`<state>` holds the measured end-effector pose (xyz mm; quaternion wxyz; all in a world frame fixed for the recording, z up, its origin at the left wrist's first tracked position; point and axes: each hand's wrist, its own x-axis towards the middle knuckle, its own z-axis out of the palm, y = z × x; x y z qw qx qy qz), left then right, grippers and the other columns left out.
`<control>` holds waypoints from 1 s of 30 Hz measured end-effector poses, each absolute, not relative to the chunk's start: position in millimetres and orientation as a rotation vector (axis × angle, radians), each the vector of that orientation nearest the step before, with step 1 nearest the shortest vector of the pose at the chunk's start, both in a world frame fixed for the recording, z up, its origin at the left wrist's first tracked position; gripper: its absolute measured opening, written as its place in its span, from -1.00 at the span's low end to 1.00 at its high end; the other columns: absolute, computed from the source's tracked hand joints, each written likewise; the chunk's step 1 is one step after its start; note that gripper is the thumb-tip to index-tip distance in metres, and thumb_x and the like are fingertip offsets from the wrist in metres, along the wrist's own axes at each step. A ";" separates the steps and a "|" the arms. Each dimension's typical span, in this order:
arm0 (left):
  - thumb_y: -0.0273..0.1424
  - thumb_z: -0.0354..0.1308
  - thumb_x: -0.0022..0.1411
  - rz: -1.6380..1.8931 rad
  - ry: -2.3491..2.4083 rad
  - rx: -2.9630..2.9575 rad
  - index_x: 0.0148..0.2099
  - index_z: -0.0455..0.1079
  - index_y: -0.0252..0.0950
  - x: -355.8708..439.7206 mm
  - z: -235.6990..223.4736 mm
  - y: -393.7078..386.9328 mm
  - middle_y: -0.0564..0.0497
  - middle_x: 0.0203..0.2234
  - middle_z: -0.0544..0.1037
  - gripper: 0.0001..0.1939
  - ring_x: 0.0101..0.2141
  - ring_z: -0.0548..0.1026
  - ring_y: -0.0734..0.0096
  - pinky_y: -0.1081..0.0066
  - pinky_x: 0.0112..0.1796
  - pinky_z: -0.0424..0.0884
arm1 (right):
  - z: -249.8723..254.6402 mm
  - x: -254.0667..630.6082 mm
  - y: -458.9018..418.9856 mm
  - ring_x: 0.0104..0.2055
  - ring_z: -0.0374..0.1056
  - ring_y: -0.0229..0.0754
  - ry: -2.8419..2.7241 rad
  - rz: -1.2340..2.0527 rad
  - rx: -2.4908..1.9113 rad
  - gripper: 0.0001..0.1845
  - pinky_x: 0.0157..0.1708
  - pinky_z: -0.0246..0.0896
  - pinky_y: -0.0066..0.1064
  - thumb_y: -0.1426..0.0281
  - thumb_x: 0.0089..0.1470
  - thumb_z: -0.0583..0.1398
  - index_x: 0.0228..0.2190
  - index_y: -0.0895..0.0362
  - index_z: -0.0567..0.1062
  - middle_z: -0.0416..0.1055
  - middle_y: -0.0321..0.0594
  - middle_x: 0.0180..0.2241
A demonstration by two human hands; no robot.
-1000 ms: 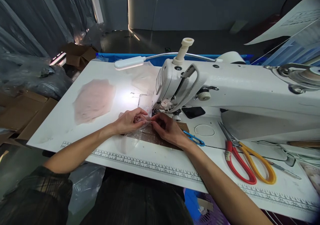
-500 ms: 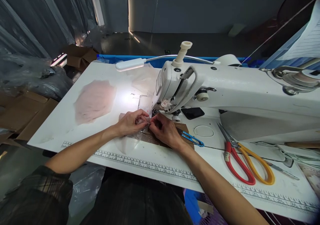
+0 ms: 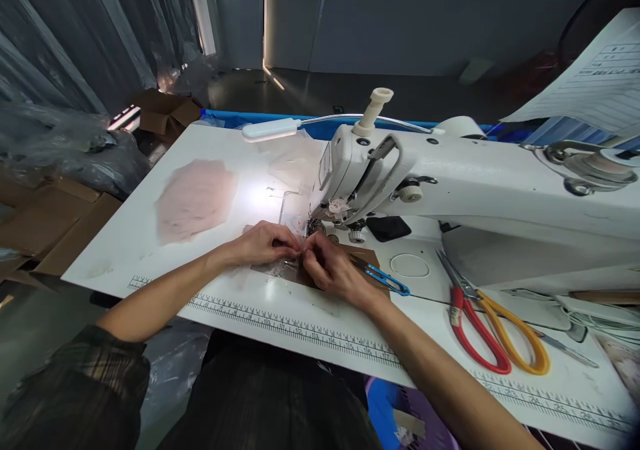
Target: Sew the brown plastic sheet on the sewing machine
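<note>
My left hand [image 3: 265, 243] and my right hand [image 3: 331, 267] meet in front of the needle area of a white sewing machine [image 3: 480, 177]. Thumb and fingers of each are pinched together on a thin, sheer piece of fabric [image 3: 301, 243], mostly hidden by the fingers. Under the hands lies a brown board [image 3: 371, 258] on the machine bed. Blue-handled thread snips [image 3: 386, 279] rest partly on that board, just right of my right hand. Left of my left hand, a stack of sheer pink fabric pieces [image 3: 197, 200] lies on the white table [image 3: 120, 250].
Scissors with red and yellow handles [image 3: 483, 320] lie on the right. A lit lamp [image 3: 270, 130] on a bendable neck hangs over the table. Paler sheer fabric [image 3: 295, 157] sits behind the needle. Cardboard boxes [image 3: 65, 223] stand at left; a printed ruler runs along the front edge.
My hands have drawn closer together, with the left fingers now more closed over the fabric. The loose sheer part that hung toward the table's front has been gathered in. The view has shifted slightly.
</note>
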<state>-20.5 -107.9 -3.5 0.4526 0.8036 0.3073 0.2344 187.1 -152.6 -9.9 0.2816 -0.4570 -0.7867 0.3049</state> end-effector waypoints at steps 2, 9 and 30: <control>-0.49 0.26 0.19 0.571 0.741 2.018 -0.26 0.57 -0.28 -19.7 -5.7 -107.9 0.02 -0.28 0.61 -0.93 -0.25 0.57 0.48 0.42 -0.15 0.50 | -7.2 202.1 -152.5 -0.58 0.13 -0.24 -2.258 0.497 -1.370 -0.94 -0.53 0.02 -0.40 0.35 0.11 0.01 -0.39 0.05 0.19 0.26 -0.31 -0.56; -0.32 0.29 0.21 0.700 0.703 2.323 -0.14 0.52 -0.30 -24.3 18.2 -109.7 -0.11 -0.09 0.52 -0.80 -0.13 0.52 0.33 0.31 -0.14 0.50 | -3.5 220.8 -167.0 -0.52 0.25 -0.21 -2.267 0.390 -1.387 -0.93 -0.46 0.14 -0.39 0.40 0.14 -0.01 -0.37 0.09 0.25 0.34 -0.24 -0.51; -0.41 -0.01 0.38 0.422 1.153 2.729 -0.33 0.31 -0.35 -32.9 5.6 -141.6 -0.01 -0.49 0.44 -0.79 -0.48 0.37 0.41 0.49 -0.55 0.10 | 7.5 173.8 -172.0 -0.43 0.29 -0.23 -2.097 0.896 -1.093 -0.75 -0.35 0.22 -0.39 0.29 0.23 0.04 -0.41 0.09 0.42 0.39 -0.27 -0.47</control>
